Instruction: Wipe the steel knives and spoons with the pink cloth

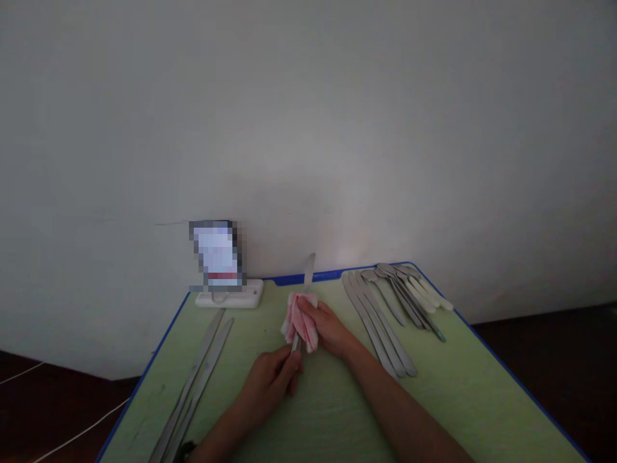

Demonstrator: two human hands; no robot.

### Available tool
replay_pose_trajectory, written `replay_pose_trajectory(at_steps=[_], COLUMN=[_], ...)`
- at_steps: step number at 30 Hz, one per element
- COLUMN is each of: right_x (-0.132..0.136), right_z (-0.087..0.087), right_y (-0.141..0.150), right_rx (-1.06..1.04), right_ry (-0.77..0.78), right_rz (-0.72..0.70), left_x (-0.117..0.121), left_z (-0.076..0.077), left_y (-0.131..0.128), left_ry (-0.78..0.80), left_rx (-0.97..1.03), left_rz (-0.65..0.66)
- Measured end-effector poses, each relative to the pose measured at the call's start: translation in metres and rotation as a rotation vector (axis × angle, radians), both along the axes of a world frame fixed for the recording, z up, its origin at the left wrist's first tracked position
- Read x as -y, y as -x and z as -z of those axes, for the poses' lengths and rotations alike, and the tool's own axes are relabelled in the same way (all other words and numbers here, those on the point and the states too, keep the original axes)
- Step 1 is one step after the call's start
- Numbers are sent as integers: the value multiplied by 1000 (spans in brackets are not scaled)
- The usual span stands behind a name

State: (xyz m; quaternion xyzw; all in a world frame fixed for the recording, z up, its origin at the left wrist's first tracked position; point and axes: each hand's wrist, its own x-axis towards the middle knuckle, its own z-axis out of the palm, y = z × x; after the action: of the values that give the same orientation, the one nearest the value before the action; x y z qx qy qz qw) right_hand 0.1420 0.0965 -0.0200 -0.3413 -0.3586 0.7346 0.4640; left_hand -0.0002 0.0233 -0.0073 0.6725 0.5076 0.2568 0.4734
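My left hand (274, 376) is closed round the handle end of a table knife (308, 271), whose blade points away toward the wall. My right hand (328, 328) presses a pink and white cloth (299, 321) wrapped round the middle of that knife. Both hands meet near the middle of the green table (457, 399). Two long knives (200, 373) lie to the left of my left hand. A row of knives (380, 328) lies to the right of my right hand.
Several spoons and pale-handled utensils (414, 292) lie at the far right corner. A white stand (230, 296) holding a blurred screen sits at the far left against the wall. The table has a blue rim. White cables run over the dark floor at left.
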Motion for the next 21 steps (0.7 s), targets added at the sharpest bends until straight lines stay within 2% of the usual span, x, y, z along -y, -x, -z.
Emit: replay_pose_trajectory(at_steps=[3,11,16,21], right_x=[1,1,2,0], right_z=[-2,2,1,-1], right_y=[-2,-3,-2,-1], right_rx=[10,29,-8,-56], right_ry=[39,8,20,40], right_rz=[-1,-54,-59,2], left_x=[0,-1,1,4], left_z=[0,0,1,-4], left_y=[0,-1,5,8], left_ry=[19,-2,-5,14], left_rx=[16,8,-5,49], left_rz=[-14,-15,64,125])
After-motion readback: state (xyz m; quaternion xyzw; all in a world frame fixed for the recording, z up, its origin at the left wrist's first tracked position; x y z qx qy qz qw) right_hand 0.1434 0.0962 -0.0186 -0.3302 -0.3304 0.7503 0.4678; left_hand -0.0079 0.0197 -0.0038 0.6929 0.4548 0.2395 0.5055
